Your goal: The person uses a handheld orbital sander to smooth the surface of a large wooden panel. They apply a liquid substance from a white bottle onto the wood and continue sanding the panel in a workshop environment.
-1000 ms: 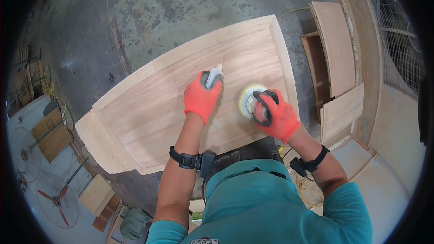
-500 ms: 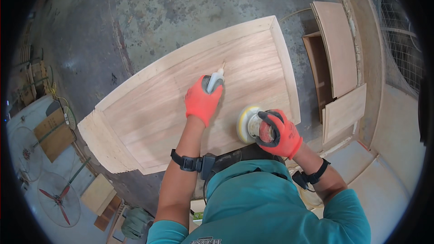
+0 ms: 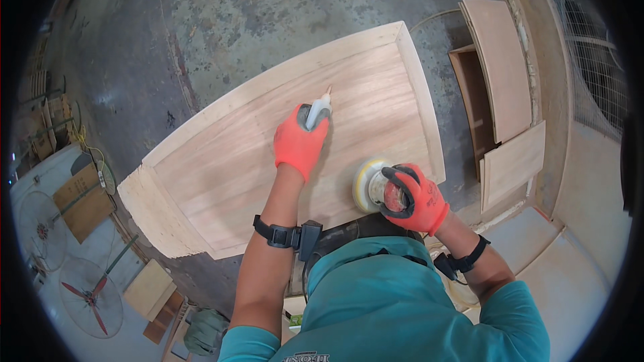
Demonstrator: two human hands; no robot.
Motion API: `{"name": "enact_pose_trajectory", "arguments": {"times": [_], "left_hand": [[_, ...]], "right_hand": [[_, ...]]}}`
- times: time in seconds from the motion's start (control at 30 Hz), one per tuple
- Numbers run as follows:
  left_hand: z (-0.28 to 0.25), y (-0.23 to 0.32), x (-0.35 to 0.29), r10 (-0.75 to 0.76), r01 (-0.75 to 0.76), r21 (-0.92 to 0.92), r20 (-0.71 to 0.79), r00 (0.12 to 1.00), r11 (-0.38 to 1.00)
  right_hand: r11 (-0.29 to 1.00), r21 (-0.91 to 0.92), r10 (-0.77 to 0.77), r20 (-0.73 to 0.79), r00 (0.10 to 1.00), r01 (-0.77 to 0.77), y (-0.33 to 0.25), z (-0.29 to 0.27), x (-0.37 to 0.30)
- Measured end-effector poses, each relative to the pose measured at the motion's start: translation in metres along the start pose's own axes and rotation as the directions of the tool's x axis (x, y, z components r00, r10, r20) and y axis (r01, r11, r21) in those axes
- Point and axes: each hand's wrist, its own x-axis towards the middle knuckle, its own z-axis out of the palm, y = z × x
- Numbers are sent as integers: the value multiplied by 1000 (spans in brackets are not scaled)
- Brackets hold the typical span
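A framed wooden panel (image 3: pixel 228 181) lies in front of me, with a pale border around reddish-grained boards. My left hand (image 3: pixel 299 142), in a red glove with dark fingertips, is wrapped round a whitish squeeze bottle (image 3: pixel 316 112). The bottle's narrow tan tip points away from me, over the panel's middle; whether it touches the wood I cannot tell. At the panel's near right part, my right hand (image 3: pixel 426 202), gloved alike, grips a round sander (image 3: pixel 367 184). The sander is tipped on its side, its pale, yellow-edged disc facing left.
Wooden panels (image 3: pixel 500 74) and an open-sided wooden box (image 3: pixel 469 104) stand to the right, by a wall. Two caged fans, one with red blades (image 3: pixel 90 298), are at the left near a cardboard sheet (image 3: pixel 84 202). Stained grey floor (image 3: pixel 268 13) lies beyond the panel.
My left hand has shifted slightly away from me with the bottle, whose tip sits a little farther up the panel. My right hand and the sander have hardly moved.
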Motion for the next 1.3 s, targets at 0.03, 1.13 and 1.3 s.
{"name": "enact_pose_trajectory", "arguments": {"times": [0.03, 1.13, 1.3], "left_hand": [[0, -1, 1, -10, 10, -10, 7, 1000, 1000], [-46, -48, -23, -108, 102, -63, -110, 988, 993], [-47, -40, -20, -130, 123, -63, -111, 985, 990]], "right_hand": [[1000, 1, 4, 6, 1000, -4, 0, 0, 0], [999, -7, -41, 71, 997, 42, -13, 6, 24], [999, -21, -33, 83, 996, 35, -16, 7, 27]]}}
